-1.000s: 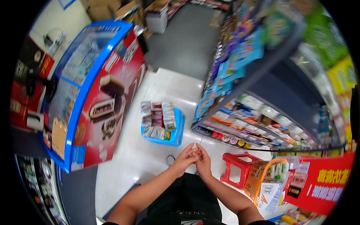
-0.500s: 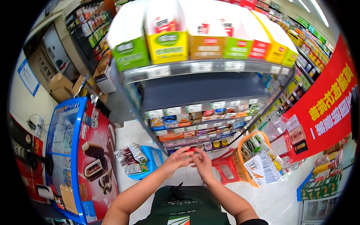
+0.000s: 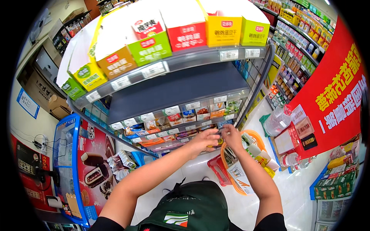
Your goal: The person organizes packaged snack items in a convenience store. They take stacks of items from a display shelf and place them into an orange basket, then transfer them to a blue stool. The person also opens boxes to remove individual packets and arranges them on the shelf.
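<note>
My left hand [image 3: 205, 141] reaches forward in front of the shelf's lower tiers, its fingers stretched toward the right and apart, with nothing seen in them. Close to its fingertips is my right hand [image 3: 232, 138], fingers bent and drawn together; anything they hold is too small or hidden to make out. An orange plastic basket [image 3: 262, 143] stands below and right of the right hand, partly behind that forearm. White packs with a picture [image 3: 239, 175] and other packets lie in it. Behind the hands, small snack packs [image 3: 188, 115] fill a lower shelf tier.
The display rack [image 3: 173, 82] has a bare dark tier below colourful cartons [image 3: 187, 35]. A red stool [image 3: 219, 171] is beside the basket. To the left stand a freezer [image 3: 67, 169] and packets [image 3: 122, 164] on a blue stool. Large clear bottles [image 3: 278, 120] and a red banner [image 3: 331, 104] are right.
My view has turned rightward, so the rack appears angled and the basket nearer the middle. Both hands have moved up and right, toward the basket side, and now sit slightly farther apart.
</note>
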Motion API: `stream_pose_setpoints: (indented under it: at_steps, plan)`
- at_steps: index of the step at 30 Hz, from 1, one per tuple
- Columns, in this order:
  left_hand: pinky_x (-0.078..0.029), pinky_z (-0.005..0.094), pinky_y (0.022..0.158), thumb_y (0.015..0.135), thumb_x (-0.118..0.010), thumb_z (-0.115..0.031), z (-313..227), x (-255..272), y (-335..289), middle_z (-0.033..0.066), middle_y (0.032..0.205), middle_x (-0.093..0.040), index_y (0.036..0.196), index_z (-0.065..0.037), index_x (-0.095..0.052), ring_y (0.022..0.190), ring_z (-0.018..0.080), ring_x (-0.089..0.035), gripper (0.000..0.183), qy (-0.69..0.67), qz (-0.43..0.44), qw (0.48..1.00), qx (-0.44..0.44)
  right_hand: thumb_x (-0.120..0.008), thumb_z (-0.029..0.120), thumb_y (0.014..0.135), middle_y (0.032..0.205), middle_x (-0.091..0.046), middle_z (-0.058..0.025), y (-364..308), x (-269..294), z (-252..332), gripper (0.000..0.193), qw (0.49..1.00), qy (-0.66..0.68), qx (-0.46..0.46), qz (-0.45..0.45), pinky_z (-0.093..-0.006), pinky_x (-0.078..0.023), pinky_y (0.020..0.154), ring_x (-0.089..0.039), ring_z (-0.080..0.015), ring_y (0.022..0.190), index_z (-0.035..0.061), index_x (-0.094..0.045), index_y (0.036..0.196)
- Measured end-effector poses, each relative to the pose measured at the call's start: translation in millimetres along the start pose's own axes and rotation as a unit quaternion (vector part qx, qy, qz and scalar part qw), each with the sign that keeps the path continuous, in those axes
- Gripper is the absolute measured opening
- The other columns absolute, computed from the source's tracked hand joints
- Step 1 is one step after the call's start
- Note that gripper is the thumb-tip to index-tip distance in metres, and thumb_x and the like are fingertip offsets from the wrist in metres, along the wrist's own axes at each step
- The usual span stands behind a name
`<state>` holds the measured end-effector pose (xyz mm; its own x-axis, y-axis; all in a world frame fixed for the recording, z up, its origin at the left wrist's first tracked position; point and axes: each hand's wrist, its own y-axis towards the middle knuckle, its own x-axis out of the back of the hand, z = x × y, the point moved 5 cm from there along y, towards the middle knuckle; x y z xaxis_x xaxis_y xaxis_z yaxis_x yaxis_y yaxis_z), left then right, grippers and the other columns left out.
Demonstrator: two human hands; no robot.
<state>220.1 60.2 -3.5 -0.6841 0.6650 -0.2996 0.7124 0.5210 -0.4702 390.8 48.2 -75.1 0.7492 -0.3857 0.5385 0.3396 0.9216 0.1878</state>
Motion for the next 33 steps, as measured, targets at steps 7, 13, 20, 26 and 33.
stream_pose_setpoints:
  at_steps: [7,13,20,26,33]
  plan:
    - [-0.045,0.0329,0.089,0.085,-0.057,-0.009,-1,-17,78,0.0121,0.135,-0.04,0.14,-0.008,-0.028,0.111,0.0212,-0.05,0.062,-0.016,-0.039,0.999,0.034,-0.059,0.014,0.078,0.086,-0.065,-0.014,58,29,-42,0.033,0.987,-0.156,0.013,0.02,-0.043,-0.05,0.069,-0.063,-0.0316,0.078,0.0066,-0.053,0.11]
    - [-0.044,0.0374,0.092,0.085,-0.056,-0.007,-6,-14,117,0.0122,0.137,-0.037,0.143,-0.013,-0.022,0.111,0.0243,-0.05,0.068,0.007,-0.078,0.995,0.059,-0.057,0.016,0.081,0.095,-0.062,-0.0152,89,33,-52,0.04,0.963,-0.265,0.017,0.045,-0.0441,-0.05,0.069,-0.063,-0.0334,0.079,0.0109,-0.046,0.12]
    - [-0.045,0.0359,0.09,0.085,-0.057,-0.009,0,-7,146,0.0126,0.137,-0.038,0.146,-0.014,-0.014,0.11,0.0243,-0.051,0.075,0.007,-0.087,0.994,0.062,-0.05,0.016,0.085,0.09,-0.063,-0.0143,113,22,-70,0.027,0.94,-0.332,0.01,0.081,-0.0423,-0.052,0.067,-0.064,-0.0325,0.078,0.0116,-0.052,0.112]
    - [-0.046,0.0355,0.087,0.085,-0.057,-0.01,-2,-7,161,0.0126,0.136,-0.039,0.146,-0.015,-0.014,0.108,0.0239,-0.053,0.074,0.02,-0.102,0.992,0.071,-0.047,0.016,0.086,0.088,-0.064,-0.0148,127,17,-89,0.018,0.931,-0.352,-0.011,0.096,-0.0416,-0.052,0.067,-0.064,-0.0327,0.078,0.0104,-0.057,0.1]
    - [-0.046,0.0353,0.088,0.085,-0.056,-0.009,4,-2,179,0.0119,0.136,-0.039,0.146,-0.017,-0.015,0.11,0.0247,-0.052,0.073,0.019,-0.114,0.99,0.081,-0.058,0.025,0.082,0.083,-0.066,-0.0134,132,19,-81,0.023,0.938,-0.327,-0.014,0.113,-0.0429,-0.051,0.068,-0.064,-0.0316,0.076,0.0109,-0.06,0.1]
